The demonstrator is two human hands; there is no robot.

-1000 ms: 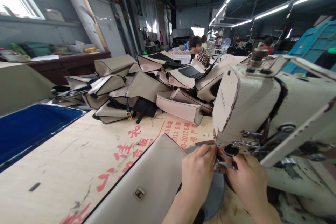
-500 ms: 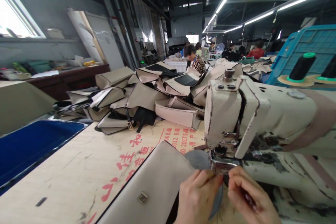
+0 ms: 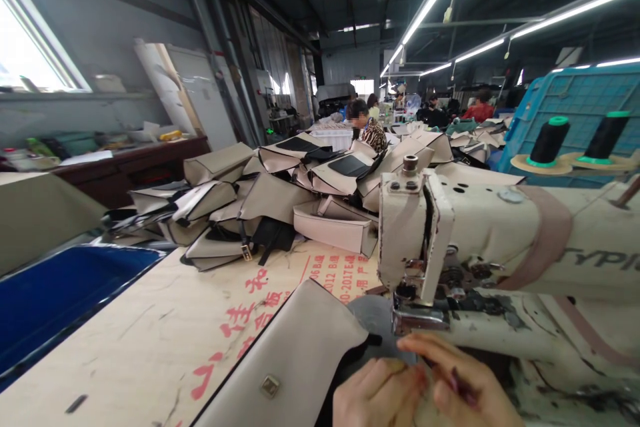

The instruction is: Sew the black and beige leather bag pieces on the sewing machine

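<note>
At the bottom centre lies a beige bag (image 3: 295, 360) with a metal clasp, flat on the wooden table (image 3: 125, 333). The left hand (image 3: 375, 397) rests curled at its right edge; whether it grips anything cannot be told. The right hand (image 3: 465, 383) pinches a small dark item just beneath the sewing machine (image 3: 500, 247), which crowds the right side. A pile of bags (image 3: 280, 200) fills mid-frame; thread spools (image 3: 575, 140) stand upper right.

Pale plywood worktop (image 3: 125, 340), red printed characters. On it: beige bag panel (image 3: 295, 360) at near edge, heap of beige bags (image 3: 280, 200) at far end, cream sewing machine (image 3: 500, 260) right.
</note>
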